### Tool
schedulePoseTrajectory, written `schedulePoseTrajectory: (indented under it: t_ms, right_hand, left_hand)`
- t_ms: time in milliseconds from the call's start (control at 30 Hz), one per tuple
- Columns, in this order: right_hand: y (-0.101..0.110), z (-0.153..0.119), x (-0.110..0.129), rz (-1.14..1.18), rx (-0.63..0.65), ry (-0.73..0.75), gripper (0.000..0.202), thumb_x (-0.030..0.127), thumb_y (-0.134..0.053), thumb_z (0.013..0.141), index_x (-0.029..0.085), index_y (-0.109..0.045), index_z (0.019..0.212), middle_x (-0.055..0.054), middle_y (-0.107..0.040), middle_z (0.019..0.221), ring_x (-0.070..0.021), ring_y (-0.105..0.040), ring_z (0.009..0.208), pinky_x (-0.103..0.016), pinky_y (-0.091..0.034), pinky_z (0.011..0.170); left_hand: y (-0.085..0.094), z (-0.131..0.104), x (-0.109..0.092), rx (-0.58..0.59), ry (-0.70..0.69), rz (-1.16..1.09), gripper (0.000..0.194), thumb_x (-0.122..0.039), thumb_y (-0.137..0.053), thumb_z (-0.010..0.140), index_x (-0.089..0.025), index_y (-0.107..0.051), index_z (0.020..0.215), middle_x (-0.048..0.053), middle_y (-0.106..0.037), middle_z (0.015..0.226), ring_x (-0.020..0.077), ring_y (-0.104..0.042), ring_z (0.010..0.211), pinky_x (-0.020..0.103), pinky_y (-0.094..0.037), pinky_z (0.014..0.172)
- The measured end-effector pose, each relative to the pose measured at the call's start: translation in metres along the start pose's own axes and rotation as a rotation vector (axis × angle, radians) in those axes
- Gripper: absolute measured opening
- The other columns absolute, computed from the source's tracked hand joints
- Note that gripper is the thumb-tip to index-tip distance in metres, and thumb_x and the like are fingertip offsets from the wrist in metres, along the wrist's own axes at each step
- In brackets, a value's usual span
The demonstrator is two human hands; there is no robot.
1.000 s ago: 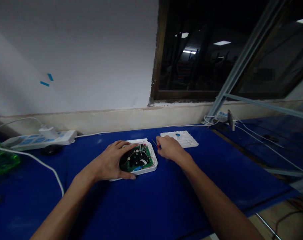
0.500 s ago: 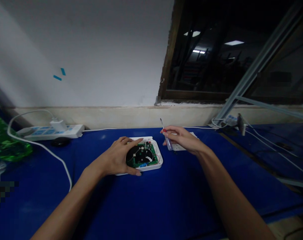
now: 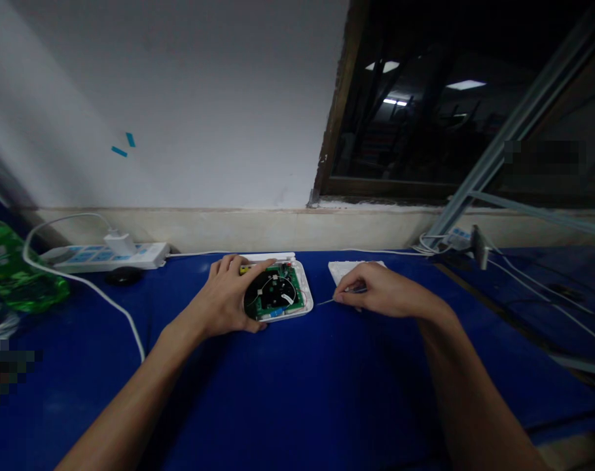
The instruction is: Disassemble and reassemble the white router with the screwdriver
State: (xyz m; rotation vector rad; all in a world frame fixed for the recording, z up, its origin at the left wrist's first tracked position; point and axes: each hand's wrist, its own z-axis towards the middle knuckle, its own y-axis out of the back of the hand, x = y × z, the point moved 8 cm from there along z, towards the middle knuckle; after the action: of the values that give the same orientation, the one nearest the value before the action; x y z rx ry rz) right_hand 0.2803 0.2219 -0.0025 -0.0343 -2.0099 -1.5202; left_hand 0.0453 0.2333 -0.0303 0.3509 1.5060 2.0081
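Note:
On the blue table, my left hand (image 3: 228,296) grips the left side of an opened white device case (image 3: 304,288), its thumb at the near edge and fingers over the far side. Inside the case are a green circuit board (image 3: 300,292), a round black part (image 3: 272,294) and thin wires. My right hand (image 3: 376,288) is closed around a screwdriver (image 3: 326,301); its thin shaft points left, toward the case but apart from it, and the handle is mostly hidden in my fingers. Behind this hand lies a white cover (image 3: 340,267), partly hidden.
At the back left are a white power strip (image 3: 152,255) with a plugged-in charger (image 3: 120,244), a dark rounded object (image 3: 123,276) and a green plastic package (image 3: 27,281). A white cable (image 3: 125,313) runs along the left. Metal bars (image 3: 493,150) slant up at the right.
My right hand has turned the screwdriver from upright to nearly flat, tip pointing left, and moved lower over the white cover. My left hand has stayed on the case, which sits slightly farther back.

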Motion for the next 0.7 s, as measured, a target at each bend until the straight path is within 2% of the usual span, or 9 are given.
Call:
schedulePoseTrajectory:
  t_ms: [167,267,400,567,700]
  right_hand:
    - [-0.010,0.013,0.012,-0.185,-0.128,0.020,0.019,0.026,-0.063,0.081,0.023,-0.081,0.086,-0.005,-0.078,0.088,-0.0211,-0.067,0.077,-0.029,-0.044,0.068]
    - [-0.018,0.020,0.013,-0.239,-0.147,-0.011,0.018,0.026,-0.061,0.083,0.021,-0.078,0.079,-0.007,-0.077,0.081,-0.0220,-0.067,0.075,-0.030,-0.043,0.068]
    - [-0.033,0.027,0.004,-0.078,0.022,-0.010,0.029,0.032,-0.052,0.093,0.018,-0.070,0.074,-0.003,-0.067,0.058,-0.0159,-0.061,0.056,-0.027,-0.040,0.059]
    - [-0.040,0.032,-0.018,0.169,0.198,0.064,0.031,0.041,-0.050,0.097,0.017,-0.068,0.089,0.000,-0.062,0.061,-0.0116,-0.054,0.056,-0.022,-0.037,0.054]
    - [-0.052,0.035,-0.027,0.323,0.327,0.072,0.033,0.047,-0.050,0.097,0.016,-0.064,0.096,0.003,-0.058,0.062,-0.0082,-0.042,0.048,-0.021,-0.031,0.047]
  left_hand:
    - [0.006,0.001,-0.005,-0.055,-0.013,0.053,0.117,-0.048,-0.087,0.054,-0.037,-0.028,0.154,0.012,-0.045,0.126,0.0396,-0.039,0.118,0.052,-0.035,0.098]
    - [0.007,0.001,-0.009,-0.071,-0.018,0.061,0.115,-0.046,-0.086,0.055,-0.036,-0.028,0.154,0.012,-0.045,0.126,0.0397,-0.039,0.118,0.053,-0.035,0.099]
    - [0.006,0.001,-0.008,-0.060,-0.011,0.047,0.114,-0.048,-0.086,0.055,-0.037,-0.029,0.154,0.012,-0.046,0.125,0.0405,-0.039,0.118,0.054,-0.035,0.098]
    - [-0.002,0.000,0.000,-0.032,0.018,0.025,0.114,-0.054,-0.085,0.056,-0.038,-0.029,0.153,0.012,-0.048,0.124,0.0400,-0.041,0.118,0.054,-0.036,0.097]
    - [-0.014,-0.001,0.005,0.064,0.032,-0.062,0.111,-0.062,-0.081,0.061,-0.036,-0.028,0.154,0.013,-0.052,0.122,0.0387,-0.044,0.116,0.053,-0.040,0.095]
